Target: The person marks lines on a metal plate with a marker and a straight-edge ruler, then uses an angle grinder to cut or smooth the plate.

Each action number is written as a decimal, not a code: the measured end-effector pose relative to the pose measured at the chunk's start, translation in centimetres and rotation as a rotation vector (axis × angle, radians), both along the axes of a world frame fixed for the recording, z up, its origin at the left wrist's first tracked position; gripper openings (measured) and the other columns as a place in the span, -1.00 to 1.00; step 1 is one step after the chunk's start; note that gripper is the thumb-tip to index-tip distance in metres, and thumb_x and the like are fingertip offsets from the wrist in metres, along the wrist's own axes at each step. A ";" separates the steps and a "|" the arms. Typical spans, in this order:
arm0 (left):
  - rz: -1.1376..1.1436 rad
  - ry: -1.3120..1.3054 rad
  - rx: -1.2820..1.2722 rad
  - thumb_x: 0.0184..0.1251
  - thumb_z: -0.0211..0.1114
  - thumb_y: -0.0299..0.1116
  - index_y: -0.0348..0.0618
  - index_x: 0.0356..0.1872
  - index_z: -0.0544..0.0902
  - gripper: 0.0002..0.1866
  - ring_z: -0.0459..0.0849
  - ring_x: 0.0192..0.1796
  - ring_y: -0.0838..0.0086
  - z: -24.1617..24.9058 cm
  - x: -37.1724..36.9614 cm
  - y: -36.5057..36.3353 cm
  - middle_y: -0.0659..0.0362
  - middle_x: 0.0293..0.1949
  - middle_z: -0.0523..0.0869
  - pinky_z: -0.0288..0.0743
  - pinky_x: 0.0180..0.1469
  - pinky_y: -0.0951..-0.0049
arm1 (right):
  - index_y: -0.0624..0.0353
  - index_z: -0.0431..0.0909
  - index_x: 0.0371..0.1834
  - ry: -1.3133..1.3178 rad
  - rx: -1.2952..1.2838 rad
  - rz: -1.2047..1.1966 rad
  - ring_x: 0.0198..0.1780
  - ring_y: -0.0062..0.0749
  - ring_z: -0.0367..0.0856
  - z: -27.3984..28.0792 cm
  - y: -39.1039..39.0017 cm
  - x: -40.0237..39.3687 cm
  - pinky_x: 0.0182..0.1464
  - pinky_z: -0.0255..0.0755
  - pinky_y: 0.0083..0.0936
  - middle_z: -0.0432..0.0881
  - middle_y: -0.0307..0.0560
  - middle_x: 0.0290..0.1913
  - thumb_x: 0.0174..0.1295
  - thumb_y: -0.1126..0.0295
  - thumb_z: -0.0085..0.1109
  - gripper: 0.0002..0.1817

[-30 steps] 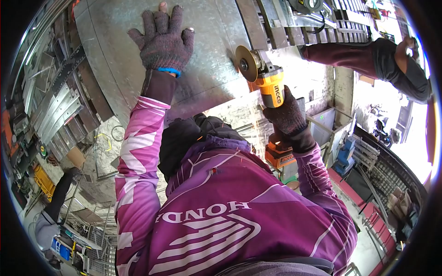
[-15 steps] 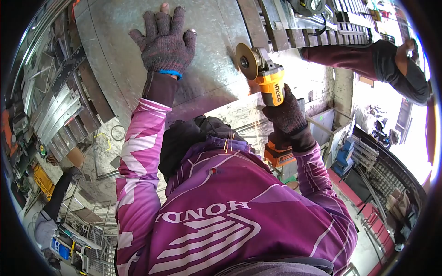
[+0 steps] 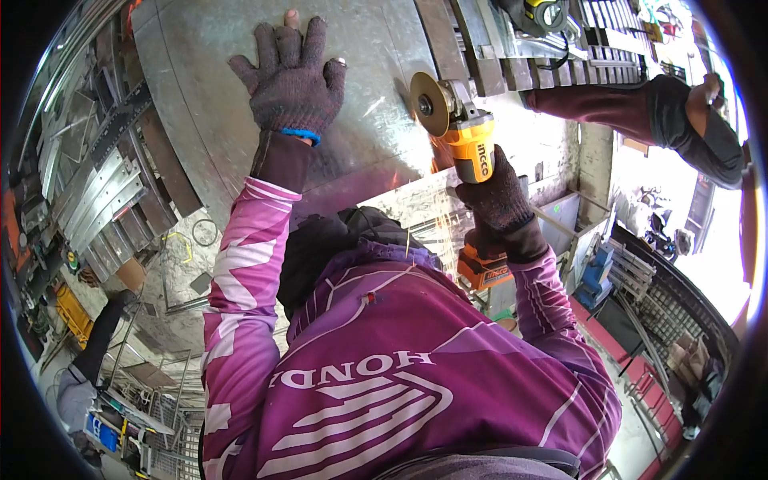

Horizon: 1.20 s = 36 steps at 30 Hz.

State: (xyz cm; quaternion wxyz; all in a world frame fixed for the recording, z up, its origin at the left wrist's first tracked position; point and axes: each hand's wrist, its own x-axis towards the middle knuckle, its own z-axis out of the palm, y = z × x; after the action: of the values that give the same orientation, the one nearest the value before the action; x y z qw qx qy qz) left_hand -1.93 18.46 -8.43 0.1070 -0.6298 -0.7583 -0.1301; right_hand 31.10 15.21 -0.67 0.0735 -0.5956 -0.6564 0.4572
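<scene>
A grey metal sheet lies under my left hand, which is gloved and pressed flat with its fingers spread. In my right hand, also gloved, is a yellow angle grinder with an orange battery at its rear. Its disc stands over the right edge of the sheet. Orange sparks fall below the disc, and a few streaks fly toward my purple shirt. Where the disc meets the metal is hard to make out.
Dark metal bars lie along the sheet's right side, with a tape measure beyond. Metal strips are stacked at the left. Another person is at the upper right, and another person is at the lower left.
The view has shifted slightly. The spark streams differ, with more orange streaks now below the grinder. Both hands keep nearly the same positions on the sheet and the grinder.
</scene>
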 end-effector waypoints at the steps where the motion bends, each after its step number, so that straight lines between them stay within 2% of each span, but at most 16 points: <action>1: -0.002 -0.008 0.000 0.41 0.22 0.07 0.16 0.43 0.47 -0.39 0.27 0.50 -0.07 0.1 0.0 0.0 0.07 0.50 0.39 0.17 0.26 -0.59 | 0.23 0.38 0.09 0.012 -0.053 -0.037 -0.34 -0.34 0.65 0.1 0.1 -0.1 -0.31 0.58 -0.36 0.63 -0.07 -0.26 0.01 0.47 0.45 -0.43; 8: -0.003 0.006 0.014 0.35 0.22 0.14 0.17 0.40 0.49 -0.36 0.28 0.49 -0.07 -0.3 -0.1 0.1 0.09 0.46 0.44 0.09 0.28 -0.59 | 0.23 0.38 0.10 -0.045 0.048 0.012 -0.32 -0.35 0.65 -0.3 0.6 -0.5 -0.30 0.59 -0.40 0.63 -0.08 -0.25 0.01 0.47 0.44 -0.43; 10: -0.006 0.001 0.010 0.34 0.22 0.14 0.17 0.40 0.49 -0.36 0.28 0.49 -0.08 -0.2 -0.2 0.1 0.08 0.46 0.44 0.09 0.28 -0.59 | 0.23 0.39 0.12 -0.018 -0.038 -0.014 -0.26 -0.32 0.66 -0.4 0.9 -0.3 -0.23 0.60 -0.37 0.64 -0.07 -0.21 0.00 0.48 0.43 -0.42; 13: -0.006 0.003 0.020 0.34 0.23 0.14 0.17 0.40 0.50 -0.36 0.28 0.49 -0.09 -0.4 -0.1 0.1 0.07 0.46 0.44 0.09 0.27 -0.59 | 0.23 0.39 0.13 0.028 0.057 0.071 -0.19 -0.30 0.67 0.0 1.2 -0.4 -0.14 0.60 -0.32 0.65 -0.05 -0.17 0.01 0.47 0.43 -0.42; 20: -0.006 0.007 0.055 0.34 0.23 0.13 0.17 0.40 0.51 -0.36 0.32 0.47 -0.11 -0.5 0.0 0.1 0.05 0.45 0.46 0.11 0.27 -0.60 | 0.24 0.40 0.16 -0.009 0.064 0.068 -0.16 -0.28 0.67 0.5 1.9 -1.3 -0.09 0.59 -0.31 0.65 -0.03 -0.16 0.02 0.46 0.41 -0.41; 22: -0.012 -0.003 0.040 0.34 0.23 0.13 0.16 0.40 0.52 -0.36 0.32 0.47 -0.11 -0.3 -0.2 0.1 0.04 0.45 0.46 0.11 0.26 -0.60 | 0.25 0.37 0.13 0.007 -0.011 0.051 -0.07 -0.26 0.68 0.8 2.2 -1.5 0.00 0.59 -0.32 0.65 -0.01 -0.09 0.02 0.47 0.44 -0.41; 25: -0.016 -0.010 0.038 0.33 0.24 0.13 0.14 0.39 0.52 -0.36 0.32 0.46 -0.11 -0.3 -0.2 0.1 0.03 0.44 0.47 0.12 0.25 -0.60 | 0.24 0.35 0.15 0.145 -0.045 0.033 -0.07 -0.22 0.69 -0.1 2.3 -0.8 0.01 0.59 -0.31 0.66 0.00 -0.09 0.02 0.46 0.45 -0.38; 29: -0.016 -0.013 0.062 0.32 0.25 0.12 0.13 0.37 0.53 -0.37 0.32 0.46 -0.10 -0.3 -0.2 0.1 0.03 0.42 0.48 0.13 0.24 -0.59 | 0.24 0.32 0.16 -0.007 0.006 0.062 -0.06 -0.17 0.70 -0.3 2.5 -1.7 0.00 0.60 -0.30 0.65 0.01 -0.09 0.02 0.45 0.46 -0.36; 31: -0.017 -0.013 0.071 0.31 0.25 0.11 0.12 0.37 0.54 -0.37 0.32 0.46 -0.10 -0.4 -0.2 0.1 0.03 0.41 0.48 0.14 0.23 -0.58 | 0.21 0.42 0.15 -0.008 0.058 0.041 -0.14 -0.41 0.65 -0.2 2.6 -2.0 -0.10 0.59 -0.39 0.65 -0.11 -0.13 0.04 0.49 0.43 -0.43; 35: -0.022 -0.019 0.070 0.29 0.27 0.10 0.11 0.36 0.53 -0.36 0.32 0.46 -0.09 -0.1 -0.2 0.1 0.03 0.40 0.49 0.14 0.22 -0.57 | 0.21 0.42 0.13 -0.013 0.039 0.036 -0.15 -0.41 0.66 -0.5 2.8 -1.8 -0.11 0.60 -0.40 0.65 -0.11 -0.13 0.03 0.48 0.45 -0.43; 36: -0.021 -0.019 0.071 0.29 0.27 0.10 0.11 0.36 0.53 -0.36 0.32 0.46 -0.09 -0.1 -0.2 0.1 0.03 0.40 0.49 0.14 0.22 -0.57 | 0.23 0.36 0.14 -0.041 0.009 0.043 -0.11 -0.28 0.68 -0.6 3.0 -1.8 -0.06 0.61 -0.35 0.65 -0.04 -0.12 0.02 0.46 0.46 -0.39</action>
State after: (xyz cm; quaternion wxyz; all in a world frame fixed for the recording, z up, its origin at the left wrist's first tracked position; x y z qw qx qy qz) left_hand -2.09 18.56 -8.54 0.1205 -0.6323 -0.7475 -0.1639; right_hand 29.34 18.21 -1.31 0.0527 -0.5904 -0.6723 0.4435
